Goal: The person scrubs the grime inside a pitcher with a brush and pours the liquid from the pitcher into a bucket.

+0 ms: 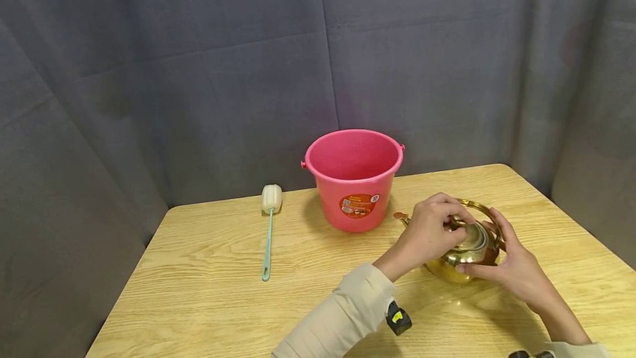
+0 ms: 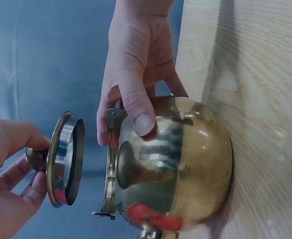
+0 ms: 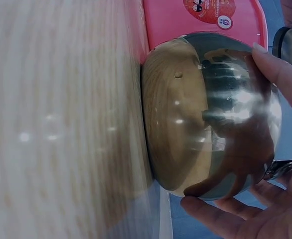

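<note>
A shiny golden kettle (image 1: 449, 270) stands on the right part of the table, its spout pointing toward the bucket. My left hand (image 1: 431, 230) pinches the knob of the kettle's round lid (image 2: 55, 164); in the left wrist view the lid is apart from the kettle, over its top. From the other side my right hand (image 1: 519, 272) grips the kettle, thumb on the near side and fingers at the far side by the arched handle (image 1: 479, 205). In the right wrist view the right hand's fingers spread around the rounded body.
Behind and left of the kettle stands a pink bucket (image 1: 355, 203) with a round orange label. Farther left lies a sponge brush (image 1: 269, 236) with a pale head and a mint-green handle. Grey curtains (image 1: 238, 70) hang around the wooden table (image 1: 208, 303).
</note>
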Demonstrator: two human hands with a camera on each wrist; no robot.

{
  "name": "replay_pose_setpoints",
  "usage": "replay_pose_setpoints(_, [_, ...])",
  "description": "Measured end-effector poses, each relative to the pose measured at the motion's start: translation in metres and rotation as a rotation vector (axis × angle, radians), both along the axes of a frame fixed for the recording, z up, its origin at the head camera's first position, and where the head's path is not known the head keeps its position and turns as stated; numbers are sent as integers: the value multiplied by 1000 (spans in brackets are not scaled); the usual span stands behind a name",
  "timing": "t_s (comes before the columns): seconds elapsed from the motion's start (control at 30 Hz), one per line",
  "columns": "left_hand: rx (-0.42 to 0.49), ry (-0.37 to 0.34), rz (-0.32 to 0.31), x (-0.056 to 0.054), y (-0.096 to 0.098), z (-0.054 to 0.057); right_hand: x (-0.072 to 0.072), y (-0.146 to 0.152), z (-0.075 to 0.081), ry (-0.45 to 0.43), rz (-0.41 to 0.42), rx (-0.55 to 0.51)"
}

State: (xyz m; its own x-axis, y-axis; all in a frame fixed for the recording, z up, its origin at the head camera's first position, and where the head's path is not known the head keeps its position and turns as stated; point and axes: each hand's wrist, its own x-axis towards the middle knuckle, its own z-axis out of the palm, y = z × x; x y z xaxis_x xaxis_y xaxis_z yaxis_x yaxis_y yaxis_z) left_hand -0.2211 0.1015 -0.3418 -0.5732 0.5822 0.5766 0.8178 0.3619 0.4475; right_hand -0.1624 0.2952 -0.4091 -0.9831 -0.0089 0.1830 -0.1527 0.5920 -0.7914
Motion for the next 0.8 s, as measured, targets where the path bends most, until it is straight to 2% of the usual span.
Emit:
replay_pose_setpoints(0.2, [9,1,-25,1,-9,3,-2,0,0,11,-12,7])
replay_pose_setpoints(0.4, [14,7,-23,3,-21,5,-2,0,0,22,-17,14])
replay_pose_setpoints(0.6, [28,18,-26,3,-32,2,-3,0,0,44,-14,11])
replay_pose_setpoints(0.8, [66,-9,-43,3,-41,-3,-3,-1,0,37,-8,2])
